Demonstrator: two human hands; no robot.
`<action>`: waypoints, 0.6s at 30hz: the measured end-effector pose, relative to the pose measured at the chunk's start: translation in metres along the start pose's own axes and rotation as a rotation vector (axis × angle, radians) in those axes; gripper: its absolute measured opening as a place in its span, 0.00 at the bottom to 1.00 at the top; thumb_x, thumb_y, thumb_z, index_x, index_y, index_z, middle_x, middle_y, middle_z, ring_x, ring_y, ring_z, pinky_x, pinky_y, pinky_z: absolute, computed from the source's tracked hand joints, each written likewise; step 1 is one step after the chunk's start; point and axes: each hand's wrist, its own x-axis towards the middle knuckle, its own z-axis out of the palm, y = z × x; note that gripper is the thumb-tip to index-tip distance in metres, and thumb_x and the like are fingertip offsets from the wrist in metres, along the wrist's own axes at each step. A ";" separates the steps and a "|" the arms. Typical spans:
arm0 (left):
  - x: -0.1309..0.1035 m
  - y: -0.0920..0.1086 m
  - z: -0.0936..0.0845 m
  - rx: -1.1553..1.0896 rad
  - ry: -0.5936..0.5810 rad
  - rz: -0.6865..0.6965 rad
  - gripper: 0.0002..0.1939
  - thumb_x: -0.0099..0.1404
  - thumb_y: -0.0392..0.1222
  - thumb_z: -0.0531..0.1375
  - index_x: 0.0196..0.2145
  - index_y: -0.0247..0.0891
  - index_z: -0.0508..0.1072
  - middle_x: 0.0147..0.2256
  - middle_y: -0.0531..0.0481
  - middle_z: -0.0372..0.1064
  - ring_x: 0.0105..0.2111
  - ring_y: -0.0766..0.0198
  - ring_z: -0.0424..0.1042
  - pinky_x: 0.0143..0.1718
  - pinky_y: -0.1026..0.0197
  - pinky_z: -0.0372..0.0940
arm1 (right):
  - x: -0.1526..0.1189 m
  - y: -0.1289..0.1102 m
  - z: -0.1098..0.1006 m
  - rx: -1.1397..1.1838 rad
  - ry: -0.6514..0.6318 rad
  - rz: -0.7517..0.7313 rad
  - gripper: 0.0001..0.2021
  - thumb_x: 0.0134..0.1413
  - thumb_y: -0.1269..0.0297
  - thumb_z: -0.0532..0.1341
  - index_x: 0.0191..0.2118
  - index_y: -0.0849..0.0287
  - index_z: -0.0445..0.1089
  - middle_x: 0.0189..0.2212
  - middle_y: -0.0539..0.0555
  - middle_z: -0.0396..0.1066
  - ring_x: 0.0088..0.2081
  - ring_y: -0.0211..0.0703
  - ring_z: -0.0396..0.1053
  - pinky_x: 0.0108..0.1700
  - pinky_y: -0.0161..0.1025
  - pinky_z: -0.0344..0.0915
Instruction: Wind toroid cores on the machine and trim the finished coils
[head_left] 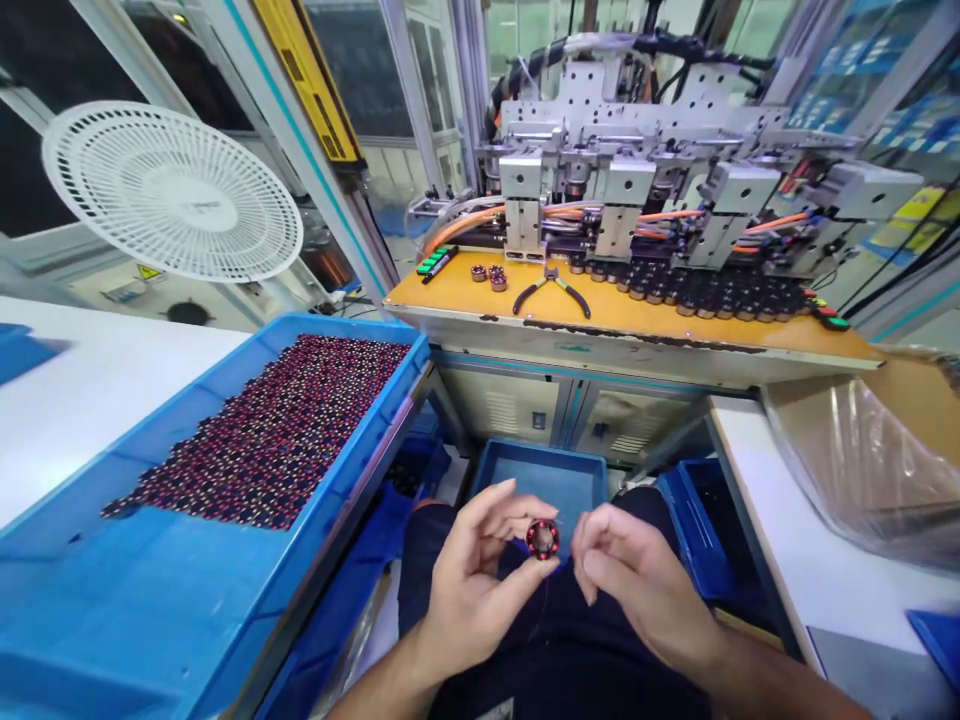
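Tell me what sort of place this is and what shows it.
Probably a factory workstation: a multi-headed metal machine stands at the back of an orange benchtop, many small dark parts fill much of a blue tray, and the left hand holds a small ring.

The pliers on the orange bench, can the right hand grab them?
Probably yes, with a forward stretch. The pliers lie near the front edge of the bench, nothing seems to block the way, and the right hand holds nothing I can make out.
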 end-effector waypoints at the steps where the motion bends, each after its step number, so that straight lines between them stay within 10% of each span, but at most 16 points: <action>1: -0.001 0.000 -0.001 0.016 -0.022 0.011 0.37 0.60 0.26 0.65 0.62 0.51 0.60 0.46 0.47 0.77 0.39 0.64 0.79 0.43 0.62 0.76 | 0.002 -0.005 0.000 -0.052 -0.009 -0.016 0.17 0.54 0.51 0.68 0.31 0.59 0.64 0.26 0.47 0.63 0.27 0.34 0.61 0.31 0.34 0.58; 18: -0.002 0.001 -0.005 -0.278 -0.072 -0.286 0.16 0.61 0.32 0.66 0.46 0.45 0.79 0.50 0.42 0.74 0.37 0.63 0.79 0.40 0.62 0.75 | -0.002 -0.025 0.002 -0.210 0.004 0.052 0.18 0.57 0.48 0.64 0.33 0.60 0.66 0.25 0.48 0.65 0.27 0.35 0.62 0.30 0.33 0.59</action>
